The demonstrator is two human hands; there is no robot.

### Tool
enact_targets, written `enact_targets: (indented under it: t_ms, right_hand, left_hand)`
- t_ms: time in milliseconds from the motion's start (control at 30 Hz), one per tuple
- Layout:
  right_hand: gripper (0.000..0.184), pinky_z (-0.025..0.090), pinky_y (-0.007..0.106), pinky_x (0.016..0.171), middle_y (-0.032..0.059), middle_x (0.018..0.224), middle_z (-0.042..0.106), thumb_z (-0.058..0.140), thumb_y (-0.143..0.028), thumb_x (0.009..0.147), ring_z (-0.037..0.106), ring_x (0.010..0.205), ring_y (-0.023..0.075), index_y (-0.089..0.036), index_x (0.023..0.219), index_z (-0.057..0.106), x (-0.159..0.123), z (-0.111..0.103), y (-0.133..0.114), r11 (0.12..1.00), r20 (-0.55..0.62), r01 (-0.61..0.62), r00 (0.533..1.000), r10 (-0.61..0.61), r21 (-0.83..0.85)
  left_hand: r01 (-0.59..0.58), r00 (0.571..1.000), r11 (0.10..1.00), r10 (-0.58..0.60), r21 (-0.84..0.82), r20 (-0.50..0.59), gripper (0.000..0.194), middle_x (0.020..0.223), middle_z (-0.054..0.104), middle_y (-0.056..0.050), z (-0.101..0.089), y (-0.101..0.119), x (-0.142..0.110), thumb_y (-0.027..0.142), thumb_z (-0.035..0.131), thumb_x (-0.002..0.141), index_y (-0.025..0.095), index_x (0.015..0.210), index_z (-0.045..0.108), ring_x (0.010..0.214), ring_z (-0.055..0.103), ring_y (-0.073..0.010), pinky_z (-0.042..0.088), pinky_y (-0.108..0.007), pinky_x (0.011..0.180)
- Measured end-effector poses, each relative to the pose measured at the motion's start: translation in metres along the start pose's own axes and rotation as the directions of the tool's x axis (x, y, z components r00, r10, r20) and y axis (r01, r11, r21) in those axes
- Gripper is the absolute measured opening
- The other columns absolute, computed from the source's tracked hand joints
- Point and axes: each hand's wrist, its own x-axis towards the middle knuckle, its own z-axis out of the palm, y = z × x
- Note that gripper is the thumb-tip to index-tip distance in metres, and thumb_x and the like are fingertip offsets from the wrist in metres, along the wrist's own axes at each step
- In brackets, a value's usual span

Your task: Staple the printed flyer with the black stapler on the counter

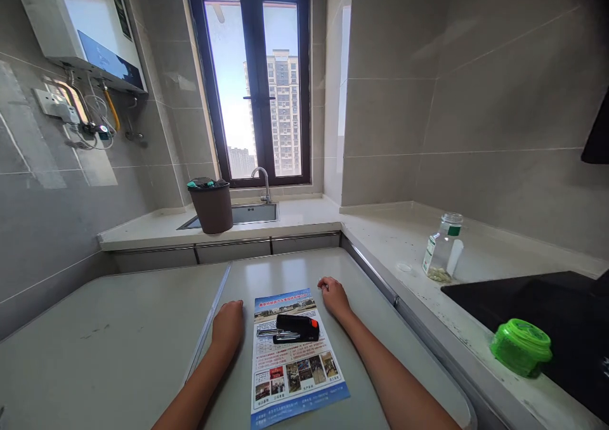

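A printed flyer (295, 370) with a blue border lies flat on the grey table (118, 347) in front of me. A black stapler (295, 328) with a red end rests on the flyer's upper half. My left hand (229, 323) lies just left of the flyer, fingers curled under, holding nothing visible. My right hand (333, 293) rests at the flyer's top right corner, fingers bent down with the tips touching the table by the paper's edge. Neither hand touches the stapler.
A brown bin (212, 205) stands by the sink (247, 214) and tap (262, 182) under the window. On the right counter (413, 240) are a clear bottle (442, 247), a green lidded jar (521, 346) and a black hob (547, 316). A water heater (85, 30) hangs top left.
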Motion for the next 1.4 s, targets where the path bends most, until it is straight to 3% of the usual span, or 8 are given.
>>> enact_targets:
  t_ms: [167, 367, 567, 733, 900, 1100, 1200, 1400]
  right_hand:
    - [0.029, 0.049, 0.032, 0.084, 0.0075, 0.090, 0.070, 0.043, -0.012, 0.084, 0.064, 0.086, 0.0205, -0.020, 0.081, 0.071, -0.001, -0.007, -0.013, 0.997, -0.033, 0.044, 0.999, -0.042, 0.065]
    - [0.018, 0.049, 0.029, 0.074, 0.0039, 0.094, 0.067, 0.054, -0.028, 0.093, 0.060, 0.077, 0.0162, -0.021, 0.089, 0.070, -0.013, -0.010, -0.048, 0.951, 0.091, 0.209, 0.968, -0.235, 0.230]
    - [0.029, 0.050, 0.028, 0.078, 0.0052, 0.113, 0.058, 0.060, -0.048, 0.096, 0.058, 0.081, 0.0131, -0.023, 0.106, 0.070, -0.035, -0.017, -0.079, 0.844, 0.373, 0.329, 0.786, -0.493, 0.423]
    - [0.044, 0.048, 0.033, 0.097, 0.0042, 0.130, 0.052, 0.071, -0.050, 0.089, 0.061, 0.104, 0.0185, -0.030, 0.127, 0.064, -0.048, -0.021, -0.088, 0.845, 0.542, 0.405, 0.648, -0.535, 0.349]
    - [0.042, 0.049, 0.031, 0.098, 0.0038, 0.131, 0.053, 0.071, -0.046, 0.088, 0.062, 0.110, 0.0206, -0.029, 0.126, 0.065, -0.051, -0.020, -0.089, 0.855, 0.571, 0.425, 0.638, -0.517, 0.298]
    - [0.039, 0.049, 0.031, 0.097, 0.0026, 0.126, 0.056, 0.071, -0.043, 0.089, 0.063, 0.107, 0.0197, -0.031, 0.125, 0.065, -0.051, -0.021, -0.091, 0.851, 0.563, 0.441, 0.642, -0.521, 0.284]
    - [0.038, 0.049, 0.031, 0.096, 0.0028, 0.125, 0.057, 0.071, -0.042, 0.089, 0.063, 0.107, 0.0197, -0.030, 0.124, 0.065, -0.051, -0.021, -0.092, 0.843, 0.561, 0.450, 0.633, -0.534, 0.295]
    - [0.036, 0.049, 0.030, 0.094, 0.0031, 0.119, 0.060, 0.071, -0.041, 0.089, 0.061, 0.106, 0.0198, -0.028, 0.123, 0.065, -0.050, -0.019, -0.091, 0.826, 0.544, 0.461, 0.623, -0.562, 0.326]
  left_hand:
    - [-0.047, 0.996, 0.946, 0.019, -0.320, -0.088, 0.039, 0.100, 0.072, -0.013, -0.003, 0.004, -0.010, 0.016, 0.041, 0.092, 0.016, 0.112, 0.074, 0.089, 0.071, -0.0257, 0.052, -0.035, 0.080]
    - [-0.156, 0.988, 0.656, 0.093, -0.738, -0.126, 0.030, 0.095, 0.073, -0.008, 0.000, 0.000, -0.007, 0.039, 0.057, 0.086, 0.020, 0.098, 0.077, 0.084, 0.072, -0.0243, 0.058, -0.035, 0.080]
    - [-0.074, 0.993, 0.571, 0.118, -0.818, -0.008, 0.039, 0.077, 0.073, -0.004, -0.006, 0.010, -0.014, 0.056, 0.057, 0.090, 0.019, 0.093, 0.071, 0.061, 0.064, -0.0186, 0.050, -0.028, 0.056]
    - [-0.157, 0.980, 0.580, 0.190, -0.799, -0.055, 0.040, 0.070, 0.069, -0.001, -0.012, 0.023, -0.021, 0.055, 0.054, 0.094, 0.020, 0.091, 0.071, 0.057, 0.058, -0.0159, 0.048, -0.028, 0.062]
    - [-0.108, 0.983, 0.504, 0.180, -0.857, -0.018, 0.046, 0.081, 0.068, -0.003, -0.004, 0.025, -0.020, 0.056, 0.056, 0.092, 0.019, 0.114, 0.072, 0.060, 0.059, -0.0159, 0.049, -0.027, 0.056]
    - [-0.001, 0.984, 0.366, 0.168, -0.931, 0.065, 0.067, 0.072, 0.058, 0.001, 0.004, 0.022, -0.017, 0.069, 0.055, 0.087, 0.016, 0.125, 0.070, 0.050, 0.056, -0.0138, 0.051, -0.029, 0.050]
    - [-0.040, 0.985, 0.394, 0.172, -0.918, 0.031, 0.064, 0.075, 0.061, 0.000, 0.001, 0.023, -0.016, 0.069, 0.053, 0.089, 0.018, 0.122, 0.073, 0.053, 0.058, -0.0149, 0.053, -0.031, 0.053]
    - [-0.240, 0.963, 0.545, 0.237, -0.803, -0.127, 0.042, 0.094, 0.072, -0.006, -0.012, 0.024, -0.018, 0.050, 0.053, 0.096, 0.024, 0.118, 0.077, 0.090, 0.066, -0.0225, 0.053, -0.034, 0.084]
